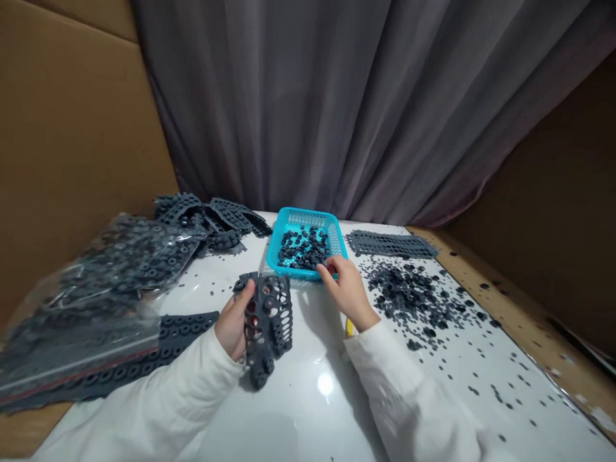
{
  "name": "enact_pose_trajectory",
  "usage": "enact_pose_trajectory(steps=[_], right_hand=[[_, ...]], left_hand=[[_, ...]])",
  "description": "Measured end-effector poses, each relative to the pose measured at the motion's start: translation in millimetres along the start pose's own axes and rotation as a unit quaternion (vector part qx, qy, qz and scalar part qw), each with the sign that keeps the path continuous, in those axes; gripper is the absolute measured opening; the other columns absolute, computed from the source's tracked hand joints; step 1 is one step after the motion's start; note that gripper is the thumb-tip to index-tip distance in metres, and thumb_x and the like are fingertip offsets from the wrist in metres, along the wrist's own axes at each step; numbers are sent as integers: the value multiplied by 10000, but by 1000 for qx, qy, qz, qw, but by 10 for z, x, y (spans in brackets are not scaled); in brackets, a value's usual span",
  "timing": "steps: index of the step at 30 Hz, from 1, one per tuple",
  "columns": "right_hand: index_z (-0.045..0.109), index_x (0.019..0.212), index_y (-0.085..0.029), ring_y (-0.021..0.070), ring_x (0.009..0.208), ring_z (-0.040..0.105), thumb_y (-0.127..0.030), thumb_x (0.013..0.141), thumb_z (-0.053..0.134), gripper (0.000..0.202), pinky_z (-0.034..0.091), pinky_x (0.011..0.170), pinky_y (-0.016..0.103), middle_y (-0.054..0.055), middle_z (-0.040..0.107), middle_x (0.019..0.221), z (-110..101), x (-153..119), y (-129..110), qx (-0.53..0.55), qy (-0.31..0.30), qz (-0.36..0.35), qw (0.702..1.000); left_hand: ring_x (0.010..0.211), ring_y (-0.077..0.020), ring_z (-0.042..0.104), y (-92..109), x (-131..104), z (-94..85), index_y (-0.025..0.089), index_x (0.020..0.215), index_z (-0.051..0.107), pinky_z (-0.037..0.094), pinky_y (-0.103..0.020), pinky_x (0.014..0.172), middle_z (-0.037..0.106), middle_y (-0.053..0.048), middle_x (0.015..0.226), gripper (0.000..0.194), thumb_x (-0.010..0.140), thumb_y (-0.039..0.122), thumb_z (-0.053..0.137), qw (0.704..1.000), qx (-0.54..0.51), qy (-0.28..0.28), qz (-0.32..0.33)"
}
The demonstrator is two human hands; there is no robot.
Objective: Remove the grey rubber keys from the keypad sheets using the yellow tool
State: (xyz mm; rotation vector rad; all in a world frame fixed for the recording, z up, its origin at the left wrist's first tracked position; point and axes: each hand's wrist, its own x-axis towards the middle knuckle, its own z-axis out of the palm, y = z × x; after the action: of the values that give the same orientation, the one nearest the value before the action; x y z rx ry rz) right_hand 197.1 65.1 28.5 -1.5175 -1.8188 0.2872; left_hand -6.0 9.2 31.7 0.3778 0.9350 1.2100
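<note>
A dark grey rubber sheet full of round holes is gripped in my left hand, the thumb lying over its upper part. My right hand is at the near right corner of a blue plastic basket, its thumb and index finger bent toward each other over the rim. Whether a small piece sits between those fingertips is too small to tell. Many small black rubber pieces lie inside the basket.
Left are a clear bag of rubber parts, folded perforated sheets and a studded strip. Right are a flat perforated sheet, a scattered pile of black bits and a yellow object. A grey curtain hangs behind.
</note>
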Motion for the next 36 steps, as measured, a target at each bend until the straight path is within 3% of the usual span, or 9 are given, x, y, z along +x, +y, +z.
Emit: enact_pose_trajectory(steps=[3, 5, 8, 11, 18, 22, 27, 33, 36], right_hand=[[582, 905, -181, 268, 886, 461, -389, 802, 527, 239, 320, 729, 372, 99, 573, 936, -9, 112, -14, -121, 4, -5, 993], [579, 937, -185, 266, 923, 463, -376, 830, 493, 235, 322, 755, 378, 104, 568, 983, -26, 47, -137, -98, 15, -47, 994], [537, 822, -182, 195, 809, 493, -343, 885, 412, 213, 332, 741, 331, 54, 565, 821, -50, -184, -407, 18, -29, -162, 986], [489, 765, -183, 166, 681, 471, -416, 825, 516, 242, 310, 675, 306, 14, 534, 698, -32, -385, -601, 24, -115, -200, 973], [395, 686, -189, 116, 569, 394, -350, 835, 519, 252, 262, 549, 241, -26, 434, 612, 30, -468, -551, 132, -207, -144, 959], [397, 688, -191, 106, 555, 363, -351, 824, 525, 247, 263, 525, 229, -35, 407, 599, 68, -501, -540, 277, -242, -87, 926], [388, 666, -190, 94, 508, 309, -413, 843, 464, 295, 249, 480, 219, -52, 337, 553, 223, -563, -571, 484, -231, 46, 843], [418, 674, -180, 102, 556, 353, -336, 832, 494, 236, 281, 532, 230, -36, 387, 592, 146, -545, -592, 278, -170, -74, 942], [433, 694, -182, 105, 544, 363, -324, 780, 564, 212, 265, 518, 230, -37, 397, 587, 76, -512, -578, 198, -180, -108, 957]], left_hand=[[400, -121, 537, -15, 6, -11, 136, 785, 605, 371, -192, 351, 628, -15, 542, 470, 502, 467, 785, 1000, 17, 4, -5], [332, -79, 455, -45, 26, -20, 145, 721, 586, 318, -170, 326, 564, 32, 453, 435, 464, 411, 815, 999, 38, 11, 17], [376, -85, 476, -109, 59, -46, 142, 666, 584, 366, -186, 377, 559, 38, 459, 379, 469, 366, 817, 995, 75, 1, 58], [553, -143, 584, -159, 71, -86, 135, 704, 633, 458, -234, 533, 655, -15, 617, 333, 534, 378, 784, 986, 124, -39, 103], [774, -206, 614, -167, 68, -166, 144, 828, 677, 463, -287, 739, 694, -61, 786, 306, 671, 407, 691, 942, 251, -160, 153], [524, -139, 530, -158, 60, -137, 134, 643, 638, 409, -240, 523, 601, -21, 548, 351, 636, 481, 692, 943, 254, -185, 106], [338, -66, 310, -130, 22, -55, 163, 439, 462, 241, -223, 385, 368, 52, 345, 477, 585, 560, 683, 960, 231, -149, 47], [503, -121, 476, -177, 64, -153, 145, 602, 585, 371, -236, 506, 539, 6, 508, 373, 681, 506, 638, 938, 290, -140, 130], [602, -151, 533, -217, 99, -217, 145, 676, 622, 417, -254, 594, 595, -15, 595, 344, 755, 476, 574, 922, 318, -152, 161]])
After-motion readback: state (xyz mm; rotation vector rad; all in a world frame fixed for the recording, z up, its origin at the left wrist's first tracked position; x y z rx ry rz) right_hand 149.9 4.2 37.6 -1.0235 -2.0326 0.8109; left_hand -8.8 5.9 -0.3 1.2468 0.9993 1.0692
